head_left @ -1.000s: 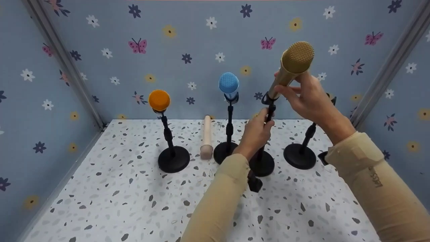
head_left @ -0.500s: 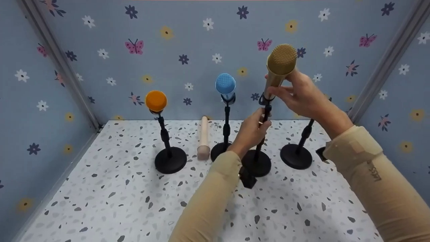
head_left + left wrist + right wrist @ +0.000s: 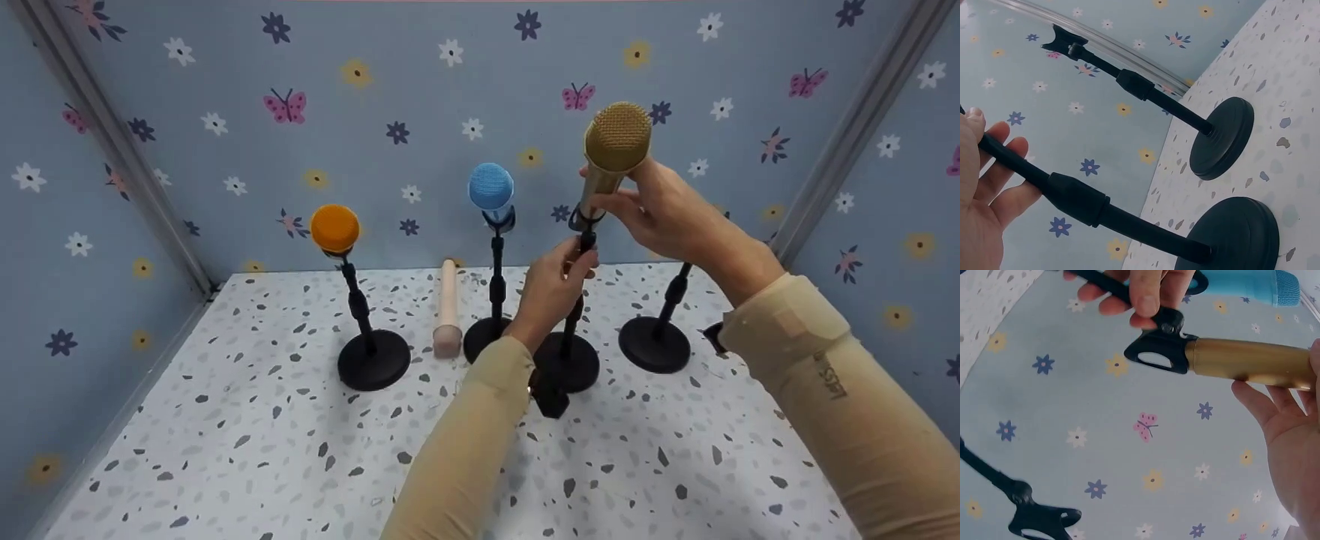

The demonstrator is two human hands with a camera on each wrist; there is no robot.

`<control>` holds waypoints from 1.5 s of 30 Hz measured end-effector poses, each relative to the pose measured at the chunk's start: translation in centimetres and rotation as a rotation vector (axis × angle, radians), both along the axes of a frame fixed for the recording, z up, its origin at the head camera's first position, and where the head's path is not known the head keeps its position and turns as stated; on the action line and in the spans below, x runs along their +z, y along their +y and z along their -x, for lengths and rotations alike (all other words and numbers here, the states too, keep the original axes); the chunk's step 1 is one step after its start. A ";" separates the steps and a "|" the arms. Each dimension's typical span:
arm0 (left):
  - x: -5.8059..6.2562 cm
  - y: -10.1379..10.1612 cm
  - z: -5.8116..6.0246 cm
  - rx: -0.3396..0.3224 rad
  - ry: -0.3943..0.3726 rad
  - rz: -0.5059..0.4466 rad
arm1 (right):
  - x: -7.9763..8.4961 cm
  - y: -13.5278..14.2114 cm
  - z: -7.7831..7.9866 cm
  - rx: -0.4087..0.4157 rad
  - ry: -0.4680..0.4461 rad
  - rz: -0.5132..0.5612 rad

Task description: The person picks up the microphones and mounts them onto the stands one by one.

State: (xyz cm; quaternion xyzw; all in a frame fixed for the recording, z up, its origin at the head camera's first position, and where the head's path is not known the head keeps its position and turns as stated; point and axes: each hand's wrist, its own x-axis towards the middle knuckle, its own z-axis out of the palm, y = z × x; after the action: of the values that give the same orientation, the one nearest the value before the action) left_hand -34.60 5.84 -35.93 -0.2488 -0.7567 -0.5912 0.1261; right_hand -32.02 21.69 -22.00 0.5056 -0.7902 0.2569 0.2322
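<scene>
A gold microphone (image 3: 616,142) tilts upward in the clip of a black desk stand (image 3: 568,361). My right hand (image 3: 670,217) holds the microphone's body between thumb and fingers. Just below the clip, my left hand (image 3: 553,285) grips the stand's pole. In the right wrist view, the lower end of the gold body (image 3: 1252,360) sits in the black clip (image 3: 1159,349). From the left wrist view, fingers wrap the upper pole (image 3: 1022,166) above its thicker collar, and the round base rests on the table.
A blue microphone (image 3: 491,187) and an orange one (image 3: 335,228) stand on black stands to the left. A pale microphone (image 3: 448,311) lies between them on the speckled table (image 3: 300,465). Another stand (image 3: 655,344), its clip holding nothing, is at the right. Flowered panels (image 3: 420,90) surround the table.
The gold microphone has come down and leftward in the view, its end settling into the clip. My left hand stays on the pole; the view has shifted slightly.
</scene>
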 end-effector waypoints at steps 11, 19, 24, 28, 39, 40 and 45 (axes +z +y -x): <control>0.0 0.2 0.2 0.032 0.072 0.014 | 0.3 0.1 0.3 0.022 -0.036 -0.025; 0.9 -0.5 0.7 -0.201 -0.064 -0.115 | 0.2 0.3 -0.4 -0.015 -0.169 0.096; 0.3 -0.2 0.8 -0.169 -0.033 -0.170 | 0.2 0.7 -0.5 -0.007 -0.149 0.125; 0.1 -0.2 0.6 -0.091 0.023 -0.153 | 0.5 0.5 -0.3 0.009 -0.079 0.046; 0.1 -0.3 0.3 0.013 0.105 -0.105 | 1.9 0.3 0.3 -0.017 -0.158 -0.082; 0.1 -0.2 0.3 0.009 0.105 -0.102 | 1.9 0.4 0.2 -0.031 -0.171 -0.081; 0.6 -0.5 0.5 -0.096 0.014 -0.098 | 2.0 0.8 -0.1 -0.072 -0.184 -0.015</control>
State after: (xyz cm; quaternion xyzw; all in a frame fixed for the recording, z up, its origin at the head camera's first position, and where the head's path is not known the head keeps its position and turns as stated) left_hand -35.14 5.36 -35.33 -0.2824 -0.7130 -0.6313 0.1150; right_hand -31.88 22.50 -19.97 0.4531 -0.8277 0.2876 0.1638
